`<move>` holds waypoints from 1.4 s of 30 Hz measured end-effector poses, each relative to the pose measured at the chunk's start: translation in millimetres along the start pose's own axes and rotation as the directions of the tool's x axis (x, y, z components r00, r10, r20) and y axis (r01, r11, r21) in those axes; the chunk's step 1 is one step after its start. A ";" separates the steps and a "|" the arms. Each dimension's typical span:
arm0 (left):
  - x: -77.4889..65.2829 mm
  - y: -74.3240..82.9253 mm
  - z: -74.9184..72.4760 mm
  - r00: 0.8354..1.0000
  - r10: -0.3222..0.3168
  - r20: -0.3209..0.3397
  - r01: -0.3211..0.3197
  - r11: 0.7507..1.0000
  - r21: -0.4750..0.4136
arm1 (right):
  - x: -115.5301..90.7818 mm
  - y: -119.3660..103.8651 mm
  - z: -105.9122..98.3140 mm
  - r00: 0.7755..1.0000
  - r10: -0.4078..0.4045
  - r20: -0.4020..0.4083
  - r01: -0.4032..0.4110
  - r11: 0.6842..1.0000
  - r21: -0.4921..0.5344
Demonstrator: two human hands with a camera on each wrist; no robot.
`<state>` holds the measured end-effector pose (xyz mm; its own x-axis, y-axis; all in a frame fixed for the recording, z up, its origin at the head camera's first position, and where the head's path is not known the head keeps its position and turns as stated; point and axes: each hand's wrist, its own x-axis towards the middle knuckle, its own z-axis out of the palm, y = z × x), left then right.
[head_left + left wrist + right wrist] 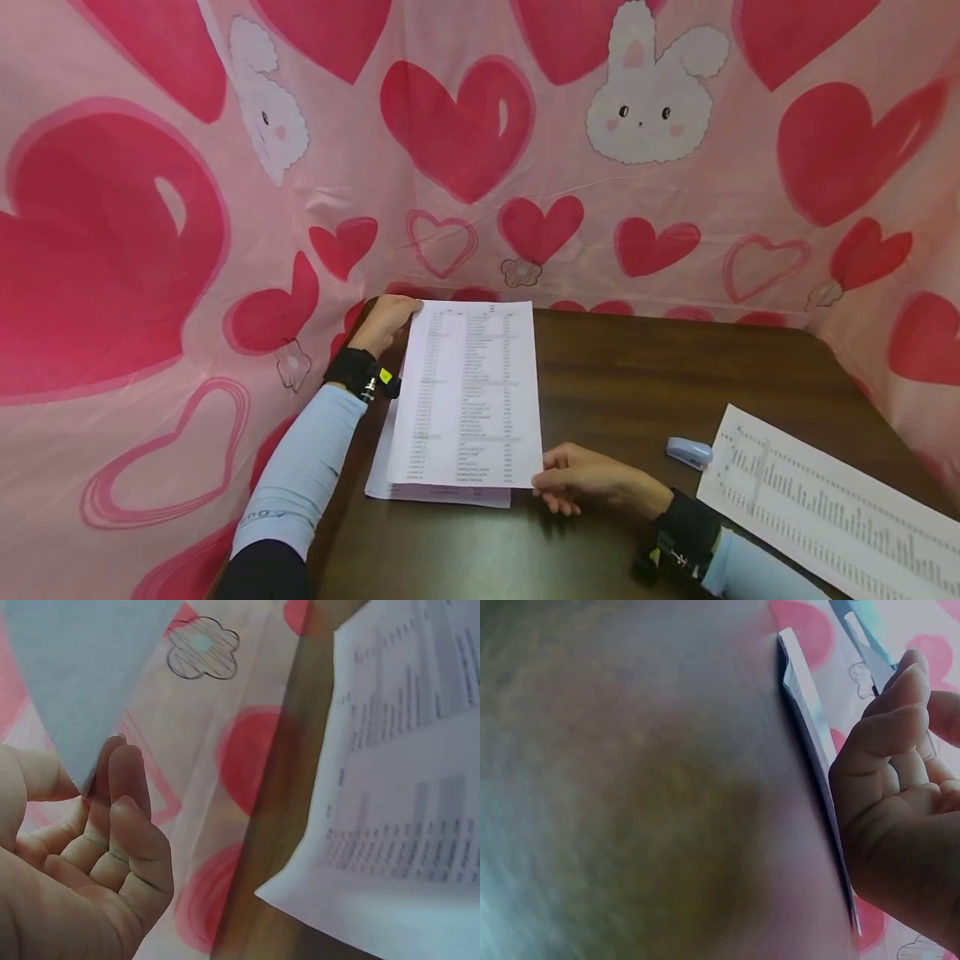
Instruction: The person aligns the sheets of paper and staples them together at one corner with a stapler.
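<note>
A printed sheet of paper (480, 392) with columns of small text is held up above the table by two opposite corners. At its upper left corner my left hand (386, 322) pinches it. The left wrist view shows that paper corner (90, 682) between the thumb and fingers of the left hand (97, 870). My right hand (592, 479) pinches the lower right corner, its other fingers curled below. In the right wrist view the right hand (892, 780) is seen from the side. Under the held sheet lies more printed paper (450, 497), mostly covered.
On the dark wooden table (637, 367), a light blue stapler (689, 452) lies to the right. Beside it is another printed sheet (832, 500), set at an angle. A pink cloth (465, 242) with hearts and rabbits hangs behind and along both sides.
</note>
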<state>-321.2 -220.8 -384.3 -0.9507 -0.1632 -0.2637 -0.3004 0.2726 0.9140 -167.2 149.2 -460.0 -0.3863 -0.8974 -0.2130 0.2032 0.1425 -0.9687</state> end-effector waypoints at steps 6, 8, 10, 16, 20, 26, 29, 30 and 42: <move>3.1 -9.5 0.1 1.000 -0.021 0.011 0.021 1.000 0.005 | 5.8 5.6 4.9 0.997 0.052 -0.048 -0.052 0.999 0.005; 3.9 -12.4 0.0 1.000 -0.020 0.010 0.020 1.000 0.005 | 6.9 6.7 5.5 0.996 0.066 -0.054 -0.066 0.998 0.007; 4.5 -14.7 -0.3 1.000 -0.014 0.014 0.014 1.000 0.005 | 8.0 7.7 5.9 0.996 0.074 -0.058 -0.073 0.997 0.009; 6.0 -19.5 -2.1 1.000 -0.008 0.014 0.007 0.998 0.055 | 10.8 8.2 6.2 0.997 0.073 -0.030 -0.073 0.997 0.014; 9.1 -24.9 -4.4 1.000 -0.001 0.025 -0.001 0.997 0.081 | 14.4 6.8 6.8 0.996 0.094 0.000 -0.094 0.995 0.018; 11.6 -34.0 -3.6 1.000 -0.010 0.006 0.010 0.997 0.082 | 16.6 6.3 7.4 0.991 0.132 0.004 -0.132 0.991 0.014; 12.0 -35.8 -3.3 1.000 -0.018 -0.002 0.018 0.996 0.082 | 17.1 6.3 7.6 0.989 0.145 -0.002 -0.145 0.989 0.018; 12.1 -36.0 -3.3 1.000 -0.017 -0.006 0.018 0.997 0.079 | 17.4 6.3 7.8 0.989 0.148 -0.003 -0.148 0.989 0.021; 9.7 -36.9 -2.9 1.000 -0.027 -0.014 0.028 0.990 0.136 | 22.6 2.8 9.7 0.980 0.201 0.011 -0.201 0.978 0.051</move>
<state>-319.1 -235.2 -419.8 -0.9411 -0.1835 -0.2839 -0.3351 0.3945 0.8556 -166.7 125.3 -466.4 -0.3280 -0.8548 -0.4021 0.3227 0.2986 -0.8981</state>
